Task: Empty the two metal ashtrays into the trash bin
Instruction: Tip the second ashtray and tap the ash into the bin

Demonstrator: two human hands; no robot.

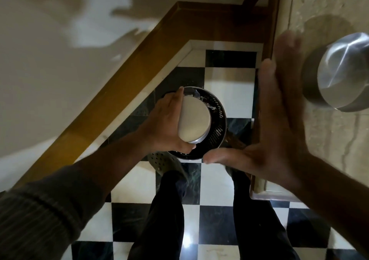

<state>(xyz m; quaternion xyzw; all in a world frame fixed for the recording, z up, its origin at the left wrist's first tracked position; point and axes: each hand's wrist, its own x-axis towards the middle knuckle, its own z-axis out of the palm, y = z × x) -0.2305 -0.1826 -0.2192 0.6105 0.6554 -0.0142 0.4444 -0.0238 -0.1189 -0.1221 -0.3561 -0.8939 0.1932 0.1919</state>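
Observation:
My left hand (pixel 166 124) grips a round metal ashtray (pixel 194 119), tipped on its side with its flat underside facing me, right over the black perforated trash bin (pixel 218 120) on the floor. My right hand (pixel 277 120) is open and flat, fingers spread and blurred, raised to the right of the bin with nothing in it. A second metal ashtray (pixel 343 74) rests on the beige stone counter (pixel 327 10) at the right, beyond my right hand.
The floor (pixel 215 212) is black-and-white checkered tile. A wooden rail (pixel 123 74) runs diagonally along the left wall. The counter's edge stands close on the right. My legs (pixel 165 219) and a perforated clog are below the bin.

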